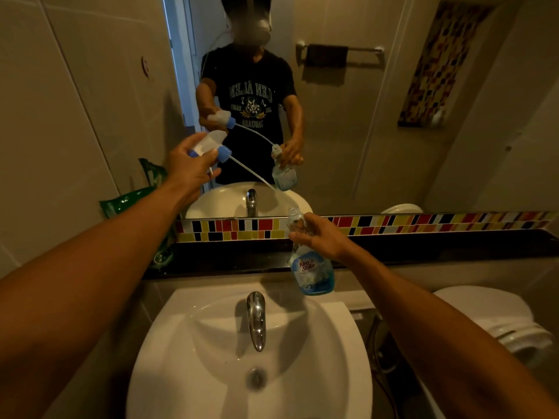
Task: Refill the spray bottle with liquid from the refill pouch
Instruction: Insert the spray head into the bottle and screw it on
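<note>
Both forearms come in from the lower corners, above the white sink [169,343] with its chrome tap [256,319]. On the right hand [320,240], the fingers and thumb are curled around the upper part of the spray bottle [311,267], just below its neck. This bottle is clear, it has a blue and white label, and blue liquid fills only the lowest part. Its mouth is open at the top, and it hangs in the air, a little tilted, above the back right edge of the sink. On the left hand [190,167], the fingers are closed around the spray head [211,143], which is white and blue and is off the bottle. This hand is raised high at the left, in front of the mirror [363,116]. From the spray head a thin clear tube [251,173] runs down to the right, and its end is free, above the mouth of the bottle and apart from it. Behind the left forearm a green refill pouch [127,201] stands at the left wall on the dark ledge [423,249], and nobody touches it. Under the mirror runs a strip of coloured tiles [423,223]. At the right edge is a white toilet [490,319].
</note>
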A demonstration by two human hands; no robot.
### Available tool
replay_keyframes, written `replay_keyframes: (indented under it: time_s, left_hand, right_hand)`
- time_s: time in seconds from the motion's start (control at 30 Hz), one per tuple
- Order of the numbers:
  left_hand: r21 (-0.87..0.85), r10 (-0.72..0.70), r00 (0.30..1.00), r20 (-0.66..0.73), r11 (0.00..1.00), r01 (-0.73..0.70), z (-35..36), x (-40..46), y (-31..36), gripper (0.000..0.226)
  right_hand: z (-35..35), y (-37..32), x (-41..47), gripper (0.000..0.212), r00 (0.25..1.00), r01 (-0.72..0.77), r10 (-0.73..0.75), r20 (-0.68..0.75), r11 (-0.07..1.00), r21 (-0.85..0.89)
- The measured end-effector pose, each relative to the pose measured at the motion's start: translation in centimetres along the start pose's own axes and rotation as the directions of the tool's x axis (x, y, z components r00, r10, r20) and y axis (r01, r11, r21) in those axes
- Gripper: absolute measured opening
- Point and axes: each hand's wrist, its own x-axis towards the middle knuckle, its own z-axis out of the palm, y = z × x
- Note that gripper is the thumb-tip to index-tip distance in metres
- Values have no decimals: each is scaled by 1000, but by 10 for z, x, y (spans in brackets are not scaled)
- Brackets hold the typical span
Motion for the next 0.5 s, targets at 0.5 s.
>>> replay_keyframes:
  time_s: [0.5]
  left_hand:
    - [169, -5, 957, 290, 985, -46, 37, -31, -30, 55]
  right_hand:
    - [17, -42, 9, 33, 995, 103, -103, 7, 993, 59]
